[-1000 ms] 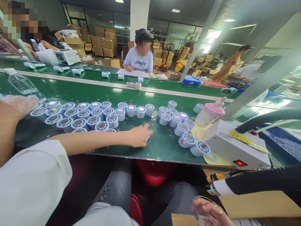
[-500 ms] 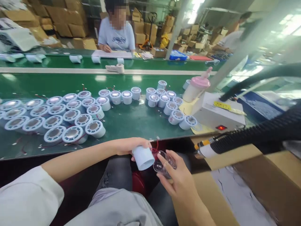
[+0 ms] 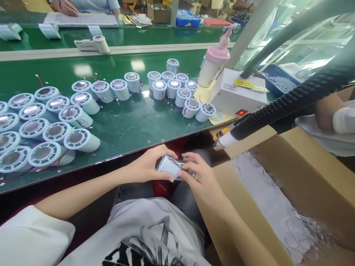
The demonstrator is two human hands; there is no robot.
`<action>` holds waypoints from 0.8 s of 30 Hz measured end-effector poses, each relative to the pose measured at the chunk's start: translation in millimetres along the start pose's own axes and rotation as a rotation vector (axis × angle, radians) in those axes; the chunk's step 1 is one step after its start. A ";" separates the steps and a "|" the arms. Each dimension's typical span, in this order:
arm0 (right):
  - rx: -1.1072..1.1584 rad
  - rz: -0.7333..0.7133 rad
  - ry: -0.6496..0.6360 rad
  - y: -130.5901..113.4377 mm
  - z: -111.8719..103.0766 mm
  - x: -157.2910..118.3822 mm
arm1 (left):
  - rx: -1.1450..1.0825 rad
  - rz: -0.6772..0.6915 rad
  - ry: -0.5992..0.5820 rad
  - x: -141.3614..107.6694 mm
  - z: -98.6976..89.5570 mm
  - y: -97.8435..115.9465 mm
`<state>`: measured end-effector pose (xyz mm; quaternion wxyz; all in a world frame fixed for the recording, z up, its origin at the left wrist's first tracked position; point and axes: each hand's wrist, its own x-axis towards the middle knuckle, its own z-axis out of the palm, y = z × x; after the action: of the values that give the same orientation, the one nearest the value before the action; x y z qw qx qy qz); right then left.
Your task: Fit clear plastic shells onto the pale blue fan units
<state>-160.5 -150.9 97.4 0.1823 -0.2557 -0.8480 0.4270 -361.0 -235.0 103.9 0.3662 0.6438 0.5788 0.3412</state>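
"Grip: your left hand (image 3: 151, 164) is clamped around a pale-blue cylinder (image 3: 169, 168); the fingers of your right hand (image 3: 203, 173) close on a clear plastic piece (image 3: 191, 172) at its end. How far the two parts are seated, I cannot tell."

"Where do you have them, and beside what?"

"Largest first: you hold both in front of the near edge of the green bench (image 3: 130, 127), above your lap. An open carton (image 3: 294, 166) lies to your right, with a black corrugated hose (image 3: 277, 98) above it. More cylinders (image 3: 88, 142) stand on the bench."

"What could go wrong for you?"

"In my judgement, three faults. Loosened left fingers could drop the cylinder, as no bench is beneath it. A tilted clear piece could bind or scratch. Smallest part: the thin red wire (image 3: 173, 161) along the cylinder could be pinched if it strays under your fingers or the clear piece's rim."
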 end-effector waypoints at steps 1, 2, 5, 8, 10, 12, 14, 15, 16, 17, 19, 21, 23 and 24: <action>-0.027 -0.017 0.043 0.6 1.4 -0.4 | 0.002 0.014 0.006 -1.1 0.2 -2.8; -0.059 -0.042 0.073 1.2 2.5 -1.0 | 0.006 0.027 0.001 -2.0 -0.1 -5.2; -0.199 -0.155 0.149 1.7 2.3 -2.9 | 0.025 0.058 -0.037 -4.2 -3.0 -8.4; -0.381 -0.323 0.216 0.6 -1.4 -3.9 | 0.054 0.075 -0.086 -4.9 -4.7 -6.5; -0.449 -0.391 0.213 0.0 -2.9 -3.6 | 0.067 0.065 -0.123 -4.2 -3.7 -3.8; -0.480 -0.399 0.200 0.0 -2.4 -3.0 | 0.098 0.030 -0.165 -2.9 -1.2 -1.1; -0.502 -0.383 0.159 0.9 -0.6 -2.1 | 0.163 -0.011 -0.199 -1.8 1.6 1.5; -0.504 -0.366 0.120 1.4 0.3 -1.6 | 0.204 -0.018 -0.207 -1.4 2.7 2.6; -0.495 -0.340 0.069 1.8 0.9 -1.1 | 0.244 -0.020 -0.207 -1.2 3.5 3.7; -0.473 -0.304 0.015 2.1 1.1 -0.6 | 0.275 -0.020 -0.199 -1.1 3.8 4.6; -0.383 -0.222 -0.067 1.7 0.0 0.5 | 0.275 -0.019 -0.176 -0.9 3.2 6.2; -0.261 -0.155 -0.097 0.0 -2.1 1.3 | 0.196 -0.003 -0.132 -0.9 2.0 6.5; -0.171 -0.111 -0.087 -2.5 -3.8 1.2 | 0.114 0.025 -0.054 -1.3 2.1 4.8; -0.143 -0.094 -0.073 -3.7 -4.0 0.7 | 0.091 0.032 -0.008 -1.8 3.0 2.9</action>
<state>-160.0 -149.8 102.8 0.1524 -0.2123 -0.8935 0.3653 -357.1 -237.2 104.9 0.3336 0.6703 0.5818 0.3177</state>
